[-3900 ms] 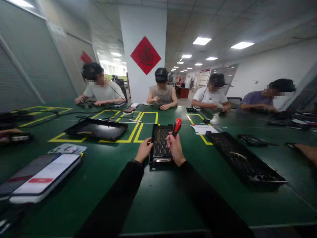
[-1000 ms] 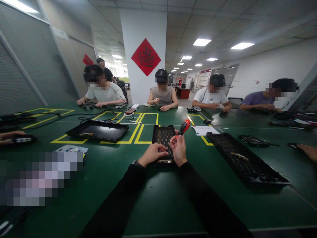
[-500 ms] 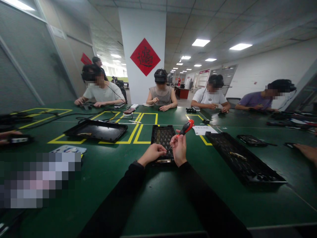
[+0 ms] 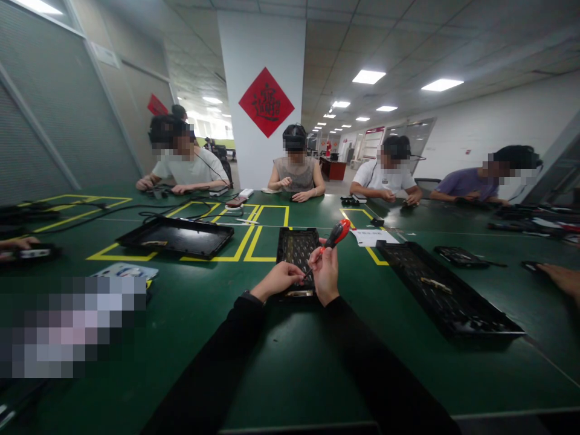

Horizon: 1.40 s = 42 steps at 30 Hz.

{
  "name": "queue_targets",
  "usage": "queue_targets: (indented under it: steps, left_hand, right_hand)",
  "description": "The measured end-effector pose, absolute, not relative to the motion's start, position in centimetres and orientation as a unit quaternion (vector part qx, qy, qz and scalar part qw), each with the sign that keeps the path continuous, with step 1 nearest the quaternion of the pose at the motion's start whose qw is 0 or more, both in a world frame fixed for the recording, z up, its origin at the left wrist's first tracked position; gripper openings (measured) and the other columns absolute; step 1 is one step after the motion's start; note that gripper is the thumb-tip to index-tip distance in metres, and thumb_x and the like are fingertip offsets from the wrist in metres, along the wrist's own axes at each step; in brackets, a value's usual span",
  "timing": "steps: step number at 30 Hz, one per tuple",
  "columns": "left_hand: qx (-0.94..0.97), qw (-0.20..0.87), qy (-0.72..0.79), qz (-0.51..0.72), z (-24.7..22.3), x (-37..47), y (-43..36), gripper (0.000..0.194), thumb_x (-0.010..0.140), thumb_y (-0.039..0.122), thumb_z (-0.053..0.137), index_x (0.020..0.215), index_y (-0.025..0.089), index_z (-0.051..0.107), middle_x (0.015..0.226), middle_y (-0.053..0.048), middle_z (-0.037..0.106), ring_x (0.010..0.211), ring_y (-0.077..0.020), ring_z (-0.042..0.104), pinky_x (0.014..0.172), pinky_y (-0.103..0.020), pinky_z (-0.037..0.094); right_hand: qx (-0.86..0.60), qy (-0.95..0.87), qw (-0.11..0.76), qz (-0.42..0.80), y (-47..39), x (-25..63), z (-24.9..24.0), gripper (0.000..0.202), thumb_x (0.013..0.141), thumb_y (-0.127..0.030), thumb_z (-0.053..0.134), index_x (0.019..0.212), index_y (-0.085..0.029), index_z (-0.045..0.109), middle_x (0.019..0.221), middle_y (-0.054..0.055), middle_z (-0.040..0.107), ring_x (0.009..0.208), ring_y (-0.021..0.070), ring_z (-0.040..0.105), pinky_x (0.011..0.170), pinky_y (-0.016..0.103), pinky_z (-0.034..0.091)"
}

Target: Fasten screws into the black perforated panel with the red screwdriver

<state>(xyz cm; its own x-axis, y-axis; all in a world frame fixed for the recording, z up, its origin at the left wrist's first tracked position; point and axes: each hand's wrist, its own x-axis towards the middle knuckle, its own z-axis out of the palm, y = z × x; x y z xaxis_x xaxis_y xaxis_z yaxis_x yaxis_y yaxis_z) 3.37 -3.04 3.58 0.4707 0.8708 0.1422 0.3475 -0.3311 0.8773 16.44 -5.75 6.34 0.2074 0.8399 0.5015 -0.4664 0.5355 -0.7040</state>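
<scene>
One screwdriver [image 4: 338,234]: slanted down-left over black tray [image 4: 286,243]
Right hand [image 4: 325,275]: grasped its handle
Left hand [image 4: 280,280]: was by tip; grip unclear

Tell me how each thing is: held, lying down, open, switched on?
Screwdriver: held, tilted, handle end up
Right hand: closed around the screwdriver
Left hand: at the screwdriver's shaft, grip unclear
Black case: lying open
Left tray: lying open
Right tray: lying open, gold-coloured piece inside
Paper: lying flat
Ceiling lights: on
</scene>
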Motion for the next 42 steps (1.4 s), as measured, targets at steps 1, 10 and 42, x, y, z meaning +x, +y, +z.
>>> queue_targets:
  steps: [1,10,42]
  left_hand:
    - [0.752,0.41,0.409,0.314,3.5,3.4,-3.0,0.026,0.069,0.03,0.056,0.083,0.011,0.068,0.075,-0.007,0.07,0.07,-0.0172,0.063,0.067,-0.025,0.047]
    - [0.765,0.386,0.423,0.294,3.1,3.4,-2.7,0.027,0.069,0.03,0.054,0.084,0.011,0.068,0.077,-0.006,0.07,0.072,-0.0167,0.063,0.067,-0.024,0.046]
    - [0.796,0.183,0.485,0.312,4.0,4.1,-4.3,0.034,0.081,0.041,0.04,0.081,0.021,0.067,0.076,-0.002,0.065,0.071,-0.0141,0.055,0.064,-0.021,0.037]
  right_hand:
    - [-0.207,-0.455,0.749,0.435,-5.7,16.4,6.3,0.024,0.089,-0.04,0.034,0.107,-0.027,0.044,0.06,-0.006,0.04,0.045,0.0072,0.032,0.045,0.019,0.03]
    - [-0.213,-0.468,0.74,0.433,-5.6,16.2,6.0,0.024,0.089,-0.039,0.035,0.105,-0.025,0.046,0.06,-0.006,0.039,0.045,0.0065,0.031,0.044,0.018,0.028]
    - [-0.221,-0.373,0.782,0.448,-4.6,17.0,5.1,0.023,0.085,-0.043,0.04,0.099,-0.025,0.043,0.055,-0.009,0.036,0.039,0.0041,0.028,0.038,0.016,0.027]
